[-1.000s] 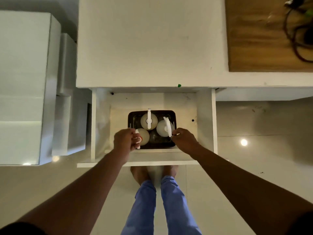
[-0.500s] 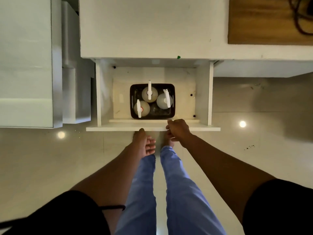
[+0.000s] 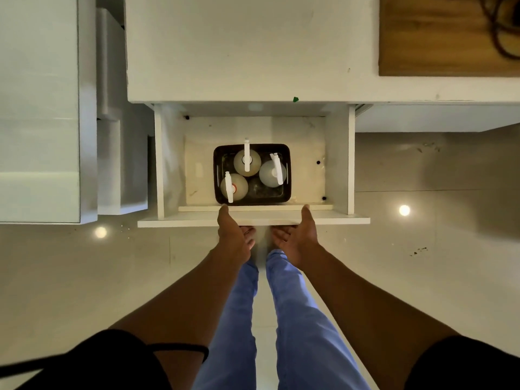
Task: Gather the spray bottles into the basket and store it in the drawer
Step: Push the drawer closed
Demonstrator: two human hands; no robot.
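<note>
**Basket stowed; drawer stands open awaiting closure**

Step in hand: the closing of the drawer (image 3: pixel 253 220). The gathering and stowing look complete, judged from how things lie. What remains, in my assessment, is a level push on the front panel from both sides at once, so the drawer runs straight on its slides and the bottles are not jolted over.

Left hand (image 3: pixel 235 237): at 7 o'clock from the basket, fingers spread and holding nothing, thumb tip resting at the top edge of the front panel. The fingers point down in front of the panel; whether they press on its face cannot be told from this angle.

Basket (image 3: pixel 218 175): a dark rectangular tub on the drawer floor, set toward the front wall and roughly centred between the side walls. It holds three spray bottles, all upright. One (image 3: pixel 235 187) sits at the basket's 8 o'clock corner, white trigger head pointing toward the drawer's back. A second (image 3: pixel 247 163) stands at 12 o'clock, against the back wall. The third (image 3: pixel 272 173) is at 3 o'clock. The 5 o'clock corner is bare. The drawer holds nothing else that I can see.

Right hand (image 3: pixel 298 239): at 5 o'clock from the basket, likewise spread and empty, thumb on the panel's top edge, palm turned inward.
</note>
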